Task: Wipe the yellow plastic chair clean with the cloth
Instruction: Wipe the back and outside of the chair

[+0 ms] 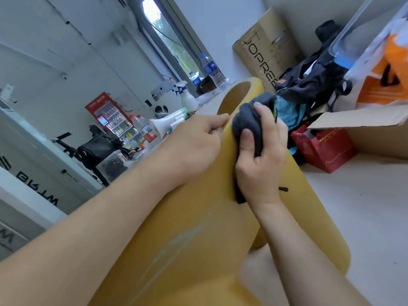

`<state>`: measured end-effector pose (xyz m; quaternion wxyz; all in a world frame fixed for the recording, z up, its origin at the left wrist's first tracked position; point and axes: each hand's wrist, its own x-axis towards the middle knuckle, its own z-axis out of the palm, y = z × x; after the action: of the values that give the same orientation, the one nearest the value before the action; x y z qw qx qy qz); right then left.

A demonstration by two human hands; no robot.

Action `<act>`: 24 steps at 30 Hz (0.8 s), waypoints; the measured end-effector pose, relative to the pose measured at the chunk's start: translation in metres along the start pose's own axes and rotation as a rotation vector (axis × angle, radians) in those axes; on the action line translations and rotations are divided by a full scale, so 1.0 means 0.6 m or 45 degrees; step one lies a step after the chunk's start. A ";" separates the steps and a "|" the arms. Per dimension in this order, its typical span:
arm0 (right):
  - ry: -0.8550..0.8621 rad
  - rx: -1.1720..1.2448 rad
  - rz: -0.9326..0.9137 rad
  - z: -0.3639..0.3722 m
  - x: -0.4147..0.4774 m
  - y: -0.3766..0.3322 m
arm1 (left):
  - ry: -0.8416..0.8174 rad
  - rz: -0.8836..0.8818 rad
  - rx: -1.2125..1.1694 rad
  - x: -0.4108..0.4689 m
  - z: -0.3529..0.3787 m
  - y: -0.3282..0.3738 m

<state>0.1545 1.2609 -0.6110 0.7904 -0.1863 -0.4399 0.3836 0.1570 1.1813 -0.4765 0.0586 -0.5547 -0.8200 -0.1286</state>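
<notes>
- Across the middle of the view, lying tilted over a pale worktop [364, 206]: the yellow plastic chair [198, 239], its curved edge toward the window; turned on its side, presumably so the ridge and underside can be reached.
- Against the chair's upper ridge: left hand [194, 142], fingers [220, 119] curled over the edge, holding no cloth; gripping there most likely to brace the chair against the rubbing.
- Just right of that ridge: right hand [260, 160], fingers and thumb wrapped round a bunched dark grey cloth [247, 120]; cloth pressed flat onto the yellow surface, wadded up probably to give a firm pad.
- Lower down the chair's flank, nearer the camera: pale streaks [178, 237], not yet wiped off; likely the next patch to be done, so wiping judged partway through.
- Behind the chair, toward the window: a white spray bottle [187, 96] and water bottles [212, 69], well apart from the hands; within reach for wetting, perhaps.
- Right of the chair: a dark bag [313, 80], a red carton [324, 149] and a cardboard box [375, 129], near its edge; a wide sweep could knock them.
</notes>
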 end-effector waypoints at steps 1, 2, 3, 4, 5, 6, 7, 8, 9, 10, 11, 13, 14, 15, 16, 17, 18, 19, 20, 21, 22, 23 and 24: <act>-0.001 -0.056 0.124 0.005 0.030 0.027 | 0.035 0.003 0.070 0.000 0.000 0.003; -0.007 -0.119 0.268 0.005 0.057 0.055 | 0.055 0.012 0.128 0.000 0.001 0.008; -0.025 -0.160 0.421 0.002 0.079 0.077 | 0.060 0.029 0.161 0.000 0.003 0.013; -0.052 -0.162 0.540 -0.002 0.093 0.091 | 0.062 0.055 0.189 0.002 0.004 0.019; -0.055 -0.148 0.609 -0.003 0.095 0.092 | 0.065 0.075 0.218 0.006 0.004 0.022; -0.022 -0.126 0.651 -0.005 0.084 0.082 | 0.060 0.081 0.234 0.011 0.005 0.027; 0.023 -0.107 0.648 -0.006 0.063 0.059 | 0.055 0.075 0.232 0.019 0.008 0.028; 0.072 -0.086 0.571 -0.006 0.034 0.025 | 0.063 0.062 0.210 0.025 0.010 0.030; 0.107 -0.062 0.440 -0.003 0.005 -0.018 | 0.074 0.044 0.154 0.029 0.010 0.031; 0.118 -0.039 0.303 0.000 -0.021 -0.056 | 0.081 0.028 0.042 0.031 0.008 0.030; 0.109 -0.036 0.175 0.000 -0.037 -0.080 | 0.066 0.016 -0.106 0.030 0.005 0.030; 0.014 -0.078 -0.096 -0.008 -0.038 -0.078 | 0.007 -0.027 -0.272 0.009 -0.009 0.024; -0.022 -0.103 -0.195 -0.015 -0.033 -0.052 | -0.043 -0.042 -0.258 -0.007 -0.017 0.017; -0.027 -0.101 -0.186 -0.022 -0.027 -0.020 | -0.082 -0.042 -0.184 -0.022 -0.024 0.007; -0.010 -0.088 -0.055 -0.028 -0.023 0.007 | -0.091 -0.040 -0.093 -0.039 -0.031 -0.004; 0.037 -0.067 0.155 -0.033 -0.026 0.022 | -0.072 -0.030 -0.024 -0.053 -0.033 -0.012; 0.092 -0.061 0.374 -0.033 -0.038 0.023 | -0.042 -0.023 -0.025 -0.063 -0.032 -0.020; 0.121 -0.062 0.503 -0.029 -0.054 0.006 | -0.005 -0.024 -0.036 -0.068 -0.028 -0.024; 0.129 -0.056 0.488 -0.022 -0.069 -0.025 | 0.031 0.009 -0.028 -0.067 -0.025 -0.024; 0.121 -0.044 0.359 -0.015 -0.080 -0.062 | 0.047 0.053 -0.030 -0.063 -0.021 -0.025; 0.094 -0.039 0.174 -0.011 -0.089 -0.097 | 0.059 0.081 -0.105 -0.059 -0.020 -0.027; 0.058 -0.036 -0.025 -0.008 -0.096 -0.119 | 0.047 0.065 -0.242 -0.057 -0.021 -0.027; 0.024 -0.036 -0.191 -0.007 -0.097 -0.127 | 0.031 0.036 -0.369 -0.057 -0.022 -0.026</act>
<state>0.1731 1.1678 -0.5970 0.8183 -0.1676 -0.4503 0.3154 0.1547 1.1414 -0.4745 -0.0105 -0.5671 -0.7842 -0.2517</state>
